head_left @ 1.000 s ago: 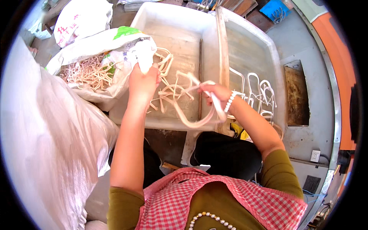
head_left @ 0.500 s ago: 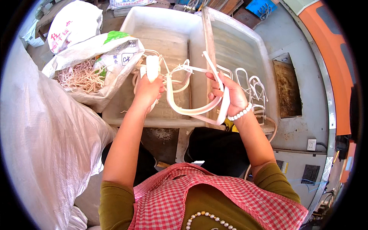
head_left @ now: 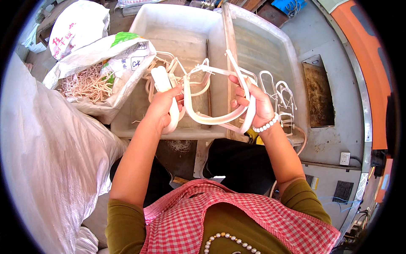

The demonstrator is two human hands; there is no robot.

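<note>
My left hand (head_left: 164,108) is closed around a white curved plastic strip (head_left: 160,79), whose broad end stands up past the fingers. Fingers of my right hand (head_left: 257,103) wrap a pale pink-white moulded plastic piece (head_left: 207,120). That piece forms a wide U between the hands, with thin runners branching off its top. Beyond my left hand, more pale plastic pieces (head_left: 151,86) lie in the left side of a white tub (head_left: 177,12). To the right of my right hand, several white curved plastic pieces (head_left: 284,91) hang at the edge of a second tub (head_left: 262,25).
An open woven sack (head_left: 139,53) of thin pink plastic scraps (head_left: 86,82) leans against the tub at the left, with a full white sack (head_left: 78,27) behind. A large pale sack (head_left: 55,148) fills the near left. A grey machine panel (head_left: 321,148) stands at the right.
My left hand has turned and lowered slightly, and the strip in it now tilts to the left. My right hand has barely moved and keeps its hold.
</note>
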